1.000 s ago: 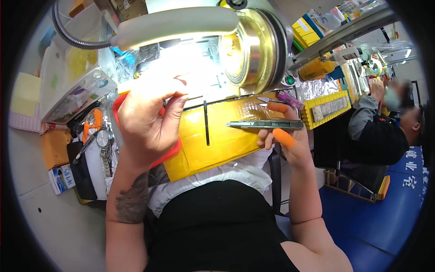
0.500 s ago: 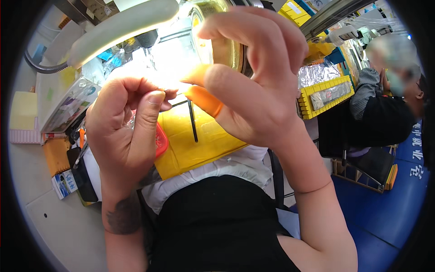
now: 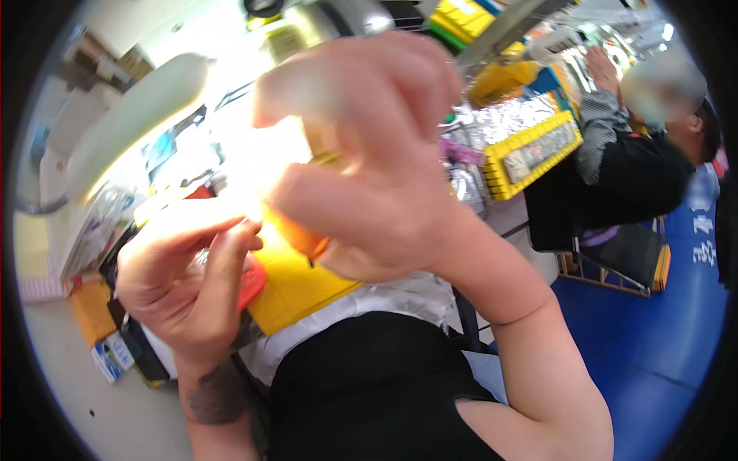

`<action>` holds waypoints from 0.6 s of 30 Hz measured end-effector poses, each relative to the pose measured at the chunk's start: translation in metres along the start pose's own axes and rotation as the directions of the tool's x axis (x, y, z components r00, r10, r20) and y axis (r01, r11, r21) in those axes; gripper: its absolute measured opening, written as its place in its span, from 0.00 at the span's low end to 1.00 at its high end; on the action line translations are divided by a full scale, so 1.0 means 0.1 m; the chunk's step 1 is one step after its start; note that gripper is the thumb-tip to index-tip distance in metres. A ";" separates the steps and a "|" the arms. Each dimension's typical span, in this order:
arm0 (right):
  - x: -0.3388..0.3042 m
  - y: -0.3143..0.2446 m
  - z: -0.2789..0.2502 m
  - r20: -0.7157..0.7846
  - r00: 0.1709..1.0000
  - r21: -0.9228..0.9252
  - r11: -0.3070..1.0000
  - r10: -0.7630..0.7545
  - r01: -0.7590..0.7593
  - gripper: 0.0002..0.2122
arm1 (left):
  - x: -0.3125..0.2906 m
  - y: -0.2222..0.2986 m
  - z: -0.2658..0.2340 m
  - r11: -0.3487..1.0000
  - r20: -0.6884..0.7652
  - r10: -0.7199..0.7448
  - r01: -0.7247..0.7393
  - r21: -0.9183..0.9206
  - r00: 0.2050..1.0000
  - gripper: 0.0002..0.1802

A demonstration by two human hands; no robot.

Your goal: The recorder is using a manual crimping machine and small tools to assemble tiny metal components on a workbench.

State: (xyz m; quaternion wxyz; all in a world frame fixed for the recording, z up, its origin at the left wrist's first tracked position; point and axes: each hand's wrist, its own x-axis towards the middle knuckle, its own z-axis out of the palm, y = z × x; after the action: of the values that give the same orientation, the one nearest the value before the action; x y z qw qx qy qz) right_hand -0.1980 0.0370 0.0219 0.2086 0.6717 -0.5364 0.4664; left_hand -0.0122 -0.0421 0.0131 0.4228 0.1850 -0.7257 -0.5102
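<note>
My left hand [image 3: 184, 280] is closed in a pinch, thumb against forefinger. Whatever lies between those fingertips is too small and washed out to make out. To its right hovers my right hand [image 3: 377, 161], smeared by motion, its upper fingers curled. Orange covering [image 3: 296, 232] shows on its lower fingers, whose tips fade into glare, so I cannot tell whether they grip anything. Below the hands lies a yellow sheet [image 3: 304, 296]. A red container [image 3: 252, 283] shows partly behind my left hand.
A bright lamp [image 3: 142, 127] arches over the bench at left. A yellow ridged tray [image 3: 500, 183] holding a grey block lies to the right, near foil-wrapped material [image 3: 515, 123]. Beyond it sits another person [image 3: 638, 180] in dark clothes. Orange envelopes [image 3: 92, 311] lie at the left.
The view has shifted and blurred. Both hands appear farther left; my right hand now covers more of the yellow sheet. The other person's hand has risen.
</note>
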 end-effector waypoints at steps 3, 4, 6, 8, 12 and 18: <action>-0.05 0.04 0.09 -0.079 0.994 0.034 0.996 -0.076 0.079 0.07 | 0.01 0.03 -0.11 0.977 0.069 -0.161 0.169 -0.130 0.985 0.10; -0.07 0.02 0.10 -0.086 0.995 0.051 0.997 -0.054 0.058 0.08 | 0.04 0.06 -0.11 0.961 0.079 -0.244 0.252 -0.110 0.967 0.09; -0.12 0.03 0.11 -0.103 0.994 0.032 0.998 -0.042 0.046 0.08 | 0.09 0.13 -0.09 0.942 0.107 -0.314 0.324 -0.089 0.943 0.07; -0.14 0.00 0.10 -0.124 0.992 0.023 1.000 -0.017 0.020 0.08 | 0.11 0.18 -0.07 0.922 0.086 -0.387 0.384 0.042 0.918 0.05; -0.13 -0.01 0.07 -0.155 0.988 -0.004 1.000 0.007 -0.008 0.06 | 0.06 0.13 -0.04 0.935 0.000 -0.067 0.062 0.350 0.998 0.05; -0.19 0.39 -0.35 -0.311 0.889 0.251 0.931 0.336 -0.265 0.09 | 0.28 0.15 0.21 0.682 0.010 0.188 -0.137 0.718 0.982 0.06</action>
State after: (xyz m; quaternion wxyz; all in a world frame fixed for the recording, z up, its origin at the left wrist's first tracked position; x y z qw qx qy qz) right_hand -0.2478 0.0610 0.0138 0.1562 0.5042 -0.5386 0.6567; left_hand -0.0433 -0.0432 0.0358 0.3843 0.2860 -0.8662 -0.1422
